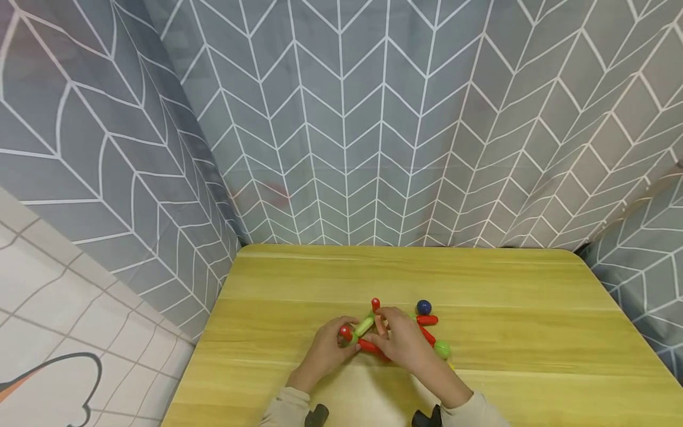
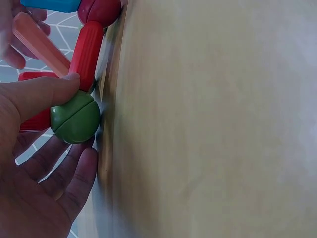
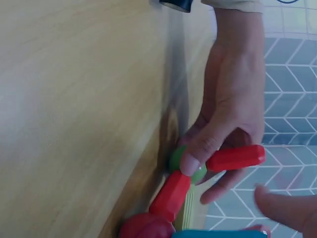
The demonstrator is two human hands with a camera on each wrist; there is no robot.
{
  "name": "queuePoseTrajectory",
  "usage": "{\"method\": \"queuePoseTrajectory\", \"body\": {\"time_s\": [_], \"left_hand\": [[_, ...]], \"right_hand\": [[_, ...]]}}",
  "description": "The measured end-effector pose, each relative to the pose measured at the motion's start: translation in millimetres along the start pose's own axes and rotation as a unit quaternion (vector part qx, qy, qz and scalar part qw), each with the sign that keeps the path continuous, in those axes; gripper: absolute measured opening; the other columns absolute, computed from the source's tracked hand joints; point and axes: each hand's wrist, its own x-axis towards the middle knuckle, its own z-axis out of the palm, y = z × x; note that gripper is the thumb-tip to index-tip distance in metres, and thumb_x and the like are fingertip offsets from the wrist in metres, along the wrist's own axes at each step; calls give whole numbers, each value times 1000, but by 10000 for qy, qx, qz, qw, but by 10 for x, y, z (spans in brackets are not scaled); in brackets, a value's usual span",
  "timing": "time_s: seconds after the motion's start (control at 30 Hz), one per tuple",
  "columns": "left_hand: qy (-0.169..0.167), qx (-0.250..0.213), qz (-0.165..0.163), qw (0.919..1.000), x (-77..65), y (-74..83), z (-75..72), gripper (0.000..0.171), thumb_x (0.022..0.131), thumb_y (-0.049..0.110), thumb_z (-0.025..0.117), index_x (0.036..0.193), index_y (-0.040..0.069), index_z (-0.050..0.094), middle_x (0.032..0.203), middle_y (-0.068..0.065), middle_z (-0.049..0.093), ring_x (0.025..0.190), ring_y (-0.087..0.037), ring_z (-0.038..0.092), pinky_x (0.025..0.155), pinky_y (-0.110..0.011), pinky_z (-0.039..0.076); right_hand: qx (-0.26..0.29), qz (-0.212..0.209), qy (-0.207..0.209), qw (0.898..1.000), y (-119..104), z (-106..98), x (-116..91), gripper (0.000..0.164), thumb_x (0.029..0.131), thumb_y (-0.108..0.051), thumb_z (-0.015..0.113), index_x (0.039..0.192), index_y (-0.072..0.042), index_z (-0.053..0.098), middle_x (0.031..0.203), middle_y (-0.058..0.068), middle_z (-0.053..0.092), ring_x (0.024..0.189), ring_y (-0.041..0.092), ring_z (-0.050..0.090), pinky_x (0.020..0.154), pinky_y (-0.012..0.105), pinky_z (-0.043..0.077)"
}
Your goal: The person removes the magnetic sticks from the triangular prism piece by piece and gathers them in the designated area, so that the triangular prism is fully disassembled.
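My left hand (image 1: 326,347) holds a green ball (image 2: 76,117) of a toy stick-and-ball frame, thumb on top and fingers around the far side. One red stick (image 3: 237,157) stands up from this ball. Another red stick (image 2: 87,55) links it to a red ball (image 2: 100,11), where a blue stick (image 2: 52,4) meets it. A light green stick (image 1: 365,327) runs back toward a second upright red stick (image 1: 376,304). Over the frame, my right hand (image 1: 407,343) pinches a salmon-coloured stick (image 2: 42,44), slanted, its lower end close to the linking red stick.
Right of my right hand lie a dark blue ball (image 1: 424,307), a red stick (image 1: 428,319), another red stick (image 1: 427,335) and a green ball (image 1: 442,349). A bit of yellow (image 1: 451,366) shows beside my forearm. A patterned curtain (image 1: 363,148) hangs behind the wooden table (image 1: 533,308).
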Motion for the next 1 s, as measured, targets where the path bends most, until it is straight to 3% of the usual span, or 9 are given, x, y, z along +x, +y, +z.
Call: {"method": "queuePoseTrajectory", "body": {"time_s": [0.13, 0.3, 0.57, 0.7, 0.8, 1.0], "left_hand": [[20, 71, 11, 10000, 3, 3, -3, 46, 85, 14, 80, 127, 16, 63, 120, -5, 67, 97, -16, 62, 78, -27, 55], [66, 118, 40, 9999, -1, 15, -7, 43, 85, 14, 80, 125, 15, 66, 125, -6, 67, 114, -26, 63, 91, -41, 57], [54, 200, 34, 9998, -9, 10, -12, 41, 85, 18, 81, 124, 17, 69, 115, -1, 69, 91, -8, 55, 75, -19, 48], [57, 202, 10, 9998, -11, 8, -12, 41, 85, 20, 81, 124, 18, 69, 116, 0, 69, 95, -10, 58, 79, -21, 49], [63, 203, 1, 9998, -10, 11, -16, 41, 85, 20, 80, 124, 18, 69, 118, 0, 69, 100, -13, 60, 82, -24, 51], [49, 146, -7, 9999, -13, 13, -20, 40, 85, 19, 80, 123, 16, 69, 116, -1, 69, 100, -14, 60, 83, -25, 52]], "right_hand": [[-370, -23, 21, 9993, 2, 64, 1, 47, 78, -9, 85, 116, 7, 64, 94, 10, 63, 76, 14, 53, 63, 23, 47], [-654, -120, 237, 9975, 13, 84, -1, 34, 78, -2, 83, 107, 4, 67, 94, 9, 64, 79, 15, 54, 66, 26, 49], [-343, 4, 491, 9982, 87, -5, 27, 20, 81, 5, 75, 101, 3, 72, 102, 14, 74, 81, 18, 66, 64, 24, 55], [157, 258, 420, 9987, 198, -70, 66, 19, 84, 6, 68, 102, 2, 73, 95, 13, 75, 59, 9, 53, 49, 19, 43], [302, 405, 439, 9978, 283, -101, 103, 19, 84, 7, 67, 102, 1, 73, 89, 11, 75, 52, 8, 41, 45, 17, 31], [94, 498, 508, 9974, 427, -61, 159, 16, 83, 2, 75, 97, -4, 76, 93, 12, 76, 68, 13, 53, 53, 19, 40]]}}
